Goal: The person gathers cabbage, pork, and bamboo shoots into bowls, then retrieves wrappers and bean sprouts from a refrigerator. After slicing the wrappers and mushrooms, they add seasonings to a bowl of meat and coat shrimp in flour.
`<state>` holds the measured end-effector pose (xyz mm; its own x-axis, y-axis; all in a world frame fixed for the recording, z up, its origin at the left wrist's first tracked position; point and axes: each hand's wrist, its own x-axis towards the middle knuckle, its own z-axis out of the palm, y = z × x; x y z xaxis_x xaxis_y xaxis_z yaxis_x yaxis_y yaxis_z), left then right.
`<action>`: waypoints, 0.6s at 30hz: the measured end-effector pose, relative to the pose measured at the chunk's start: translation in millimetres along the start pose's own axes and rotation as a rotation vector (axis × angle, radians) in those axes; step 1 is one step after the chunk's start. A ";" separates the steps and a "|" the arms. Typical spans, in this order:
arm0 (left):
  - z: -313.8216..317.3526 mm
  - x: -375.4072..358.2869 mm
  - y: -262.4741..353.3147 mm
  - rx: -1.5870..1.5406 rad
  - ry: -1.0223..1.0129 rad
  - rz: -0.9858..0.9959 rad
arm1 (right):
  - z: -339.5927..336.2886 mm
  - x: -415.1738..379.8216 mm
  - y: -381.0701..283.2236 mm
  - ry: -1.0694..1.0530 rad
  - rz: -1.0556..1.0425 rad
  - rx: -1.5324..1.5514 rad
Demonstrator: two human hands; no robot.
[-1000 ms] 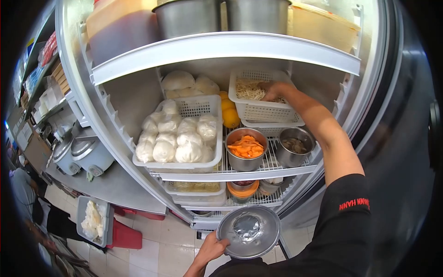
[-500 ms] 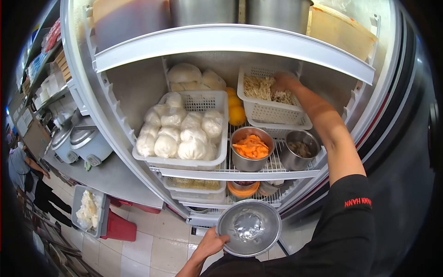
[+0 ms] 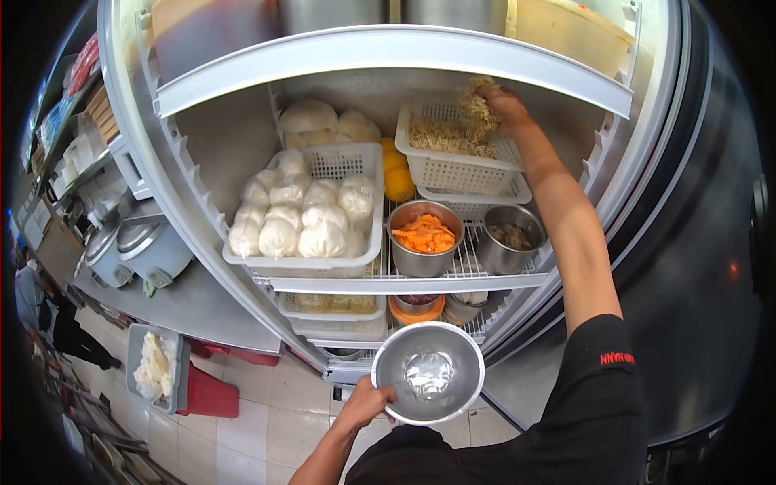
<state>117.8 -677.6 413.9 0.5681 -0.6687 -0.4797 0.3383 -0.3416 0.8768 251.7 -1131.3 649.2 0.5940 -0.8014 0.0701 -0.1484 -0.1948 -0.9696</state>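
Observation:
My right hand [image 3: 503, 109] is closed on a clump of bean sprouts [image 3: 478, 113], lifted above a white perforated basket [image 3: 457, 170]. More sprouts lie in that basket, on the refrigerator's middle shelf. In my left hand [image 3: 370, 402] is the rim of a metal bowl [image 3: 451, 380], held low in front of the shelves with its inside facing up. The bowl's shiny bottom shows no food. Just below the basket stand a steel pot of orange carrot slices [image 3: 424, 234] and a steel pot [image 3: 503, 250] with dark pieces in it.
White plastic-wrapped bundles fill a basket [image 3: 372, 202] at the left of the shelf, near yellow round fruit [image 3: 396, 178]. A shelf edge [image 3: 388, 50] crosses above my right arm. Rice cookers [image 3: 149, 246] stand on a counter at left; another person [image 3: 69, 331] is beyond.
My right hand has risen out of the basket with a clump of sprouts. The bowl in my left hand sits slightly higher in view, and the whole view has shifted a little.

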 end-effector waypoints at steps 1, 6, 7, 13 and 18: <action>-0.8 5.6 -4.7 -0.036 0.001 0.013 | -4.0 -10.3 -0.3 -0.113 -0.129 0.190; -0.6 14.8 5.7 -0.062 0.033 0.111 | -25.4 -160.8 0.7 -0.318 -0.399 0.534; -2.7 17.8 5.2 -0.036 0.032 0.103 | -29.4 -192.2 11.3 -0.397 -0.395 0.480; 8.1 17.7 -8.6 -0.108 0.009 0.066 | 10.9 -350.2 153.4 -0.536 -0.635 -0.254; 14.9 19.9 -59.1 -0.192 -0.138 -0.031 | 12.9 -446.5 228.1 -0.291 -0.367 -0.435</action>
<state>97.9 -680.5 353.0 0.4516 -0.7485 -0.4857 0.4977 -0.2404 0.8334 -37.2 -810.6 393.7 0.8484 -0.4645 0.2540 -0.1656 -0.6885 -0.7060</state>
